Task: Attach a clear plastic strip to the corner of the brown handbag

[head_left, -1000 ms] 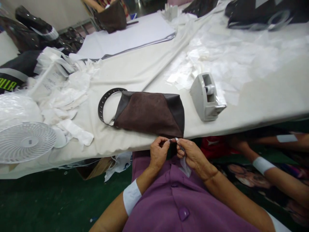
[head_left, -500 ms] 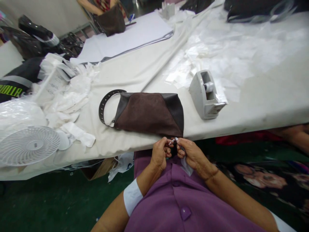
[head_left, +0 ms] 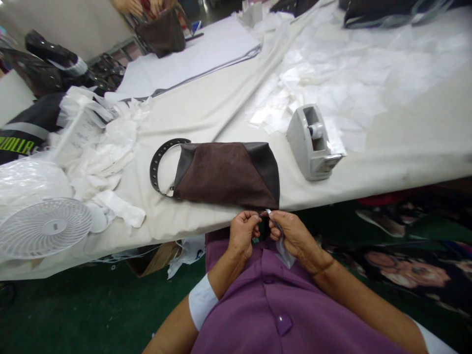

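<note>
Left hand and right hand are clenched in a fingertip pinch on a small dark piece and a narrow translucent white strip, held between them just short of a dark brown suede bag; short, steady finger movements appear best for such fine work.
</note>
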`<state>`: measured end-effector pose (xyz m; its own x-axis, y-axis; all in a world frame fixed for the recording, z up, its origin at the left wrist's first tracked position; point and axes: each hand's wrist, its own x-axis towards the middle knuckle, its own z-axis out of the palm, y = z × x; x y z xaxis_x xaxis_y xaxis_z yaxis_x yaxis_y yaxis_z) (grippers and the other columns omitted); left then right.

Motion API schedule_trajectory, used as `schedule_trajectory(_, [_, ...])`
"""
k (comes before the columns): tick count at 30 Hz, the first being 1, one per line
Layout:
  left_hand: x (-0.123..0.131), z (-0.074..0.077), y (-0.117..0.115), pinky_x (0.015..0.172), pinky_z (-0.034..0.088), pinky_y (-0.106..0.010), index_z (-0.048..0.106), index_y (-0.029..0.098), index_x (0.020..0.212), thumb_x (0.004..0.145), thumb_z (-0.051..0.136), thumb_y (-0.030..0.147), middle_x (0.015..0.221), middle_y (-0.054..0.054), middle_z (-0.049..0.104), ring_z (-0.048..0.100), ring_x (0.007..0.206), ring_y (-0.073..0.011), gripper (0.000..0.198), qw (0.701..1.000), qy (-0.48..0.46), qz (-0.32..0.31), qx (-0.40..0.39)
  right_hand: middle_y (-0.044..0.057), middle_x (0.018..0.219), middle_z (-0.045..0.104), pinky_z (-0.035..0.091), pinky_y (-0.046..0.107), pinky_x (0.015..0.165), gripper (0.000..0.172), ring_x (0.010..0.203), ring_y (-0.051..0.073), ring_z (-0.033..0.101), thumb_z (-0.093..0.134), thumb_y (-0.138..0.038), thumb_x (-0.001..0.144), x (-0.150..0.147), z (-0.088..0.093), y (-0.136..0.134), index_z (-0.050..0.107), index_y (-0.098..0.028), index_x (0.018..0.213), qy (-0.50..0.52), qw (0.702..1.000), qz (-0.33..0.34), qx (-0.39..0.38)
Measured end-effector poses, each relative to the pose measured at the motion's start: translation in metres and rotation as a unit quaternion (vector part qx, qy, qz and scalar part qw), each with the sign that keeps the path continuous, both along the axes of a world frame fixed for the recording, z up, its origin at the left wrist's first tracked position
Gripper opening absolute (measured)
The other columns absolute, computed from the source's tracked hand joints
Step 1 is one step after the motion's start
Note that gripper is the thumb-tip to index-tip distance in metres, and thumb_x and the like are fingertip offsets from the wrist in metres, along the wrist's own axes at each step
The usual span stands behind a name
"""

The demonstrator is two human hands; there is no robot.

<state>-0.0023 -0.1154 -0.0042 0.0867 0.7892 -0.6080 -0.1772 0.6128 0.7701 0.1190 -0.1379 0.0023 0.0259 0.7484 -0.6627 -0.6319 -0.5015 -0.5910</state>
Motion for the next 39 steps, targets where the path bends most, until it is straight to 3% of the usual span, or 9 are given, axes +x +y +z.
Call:
schedule_trajectory(7, [0.001, 0.003, 0.000, 0.046, 0.034, -0.019, 0.054, 0.016, 0.076, 0.066, 0.063, 0.026, 0.067, 0.002, 0.058, 0.044, 0.048, -0.0055, 0.017, 0.999, 0.037, -0.001, 0.028, -0.005, 0.053, 0.051, 0.026, 0.016, 0.035, 0.026, 0.036, 0.002, 0.034, 0.077, -0.026, 0.057, -0.003, 0.004, -0.002, 0.063, -0.013, 0.074, 0.041, 0.999, -0.016, 0.000])
schedule_trajectory(16, [0.000, 0.004, -0.004, 0.047, 0.035, -0.019, 0.052, 0.016, 0.074, 0.069, 0.063, 0.029, 0.065, 0.003, 0.055, 0.044, 0.048, -0.0057, 0.018, 1.000, 0.009, -0.003, 0.026, -0.008, 0.045, 0.046, 0.024, 0.018, 0.034, 0.024, 0.035, 0.003, 0.032, 0.075, -0.028, 0.058, -0.021, -0.003, -0.001, 0.061, -0.014, 0.071, -0.065, 0.994, -0.084, 0.012])
schedule_trajectory(23, [0.000, 0.004, -0.004, 0.047, 0.034, -0.019, 0.051, 0.016, 0.074, 0.070, 0.063, 0.028, 0.065, 0.003, 0.053, 0.043, 0.049, -0.0054, 0.017, 1.000, -0.016, -0.008, 0.022, -0.008, 0.045, 0.044, 0.024, 0.019, 0.035, 0.025, 0.035, 0.003, 0.032, 0.076, -0.031, 0.061, -0.022, -0.009, -0.003, 0.057, -0.016, 0.067, -0.071, 0.994, -0.082, 0.011])
schedule_trajectory(29, [-0.002, 0.005, -0.003, 0.046, 0.034, -0.018, 0.050, 0.017, 0.075, 0.074, 0.060, 0.034, 0.067, 0.002, 0.055, 0.043, 0.049, -0.0056, 0.020, 1.000, -0.015, 0.009, 0.017, -0.009, 0.041, 0.040, 0.023, 0.018, 0.035, 0.024, 0.034, 0.002, 0.029, 0.075, -0.027, 0.060, -0.020, -0.004, -0.001, 0.053, -0.017, 0.063, -0.041, 0.996, -0.073, 0.009])
schedule_trajectory(33, [-0.006, 0.005, -0.002, 0.045, 0.035, -0.018, 0.048, 0.019, 0.086, 0.074, 0.058, 0.033, 0.075, 0.001, 0.060, 0.046, 0.051, -0.0067, 0.022, 0.999, -0.005, 0.033, 0.007, -0.010, 0.040, 0.037, 0.022, 0.018, 0.034, 0.026, 0.033, 0.002, 0.028, 0.076, -0.027, 0.058, -0.016, 0.000, 0.000, 0.051, -0.017, 0.059, -0.025, 0.998, -0.054, 0.005])
schedule_trajectory(36, [-0.005, 0.006, -0.004, 0.044, 0.034, -0.019, 0.051, 0.018, 0.089, 0.074, 0.057, 0.036, 0.078, 0.000, 0.060, 0.046, 0.051, -0.0069, 0.024, 0.999, -0.001, -0.033, -0.013, -0.009, 0.041, 0.040, 0.023, 0.017, 0.034, 0.026, 0.034, 0.002, 0.029, 0.076, -0.028, 0.058, -0.015, -0.001, 0.000, 0.053, -0.017, 0.060, -0.020, 0.999, -0.048, 0.009])
schedule_trajectory(39, [-0.003, 0.010, -0.007, 0.047, 0.034, -0.019, 0.052, 0.018, 0.086, 0.071, 0.059, 0.028, 0.074, 0.002, 0.056, 0.045, 0.052, -0.0066, 0.018, 0.988, 0.081, -0.113, 0.062, -0.009, 0.042, 0.041, 0.023, 0.017, 0.034, 0.025, 0.034, 0.002, 0.030, 0.076, -0.029, 0.060, -0.015, -0.005, -0.001, 0.055, -0.016, 0.062, -0.025, 0.998, -0.049, 0.018])
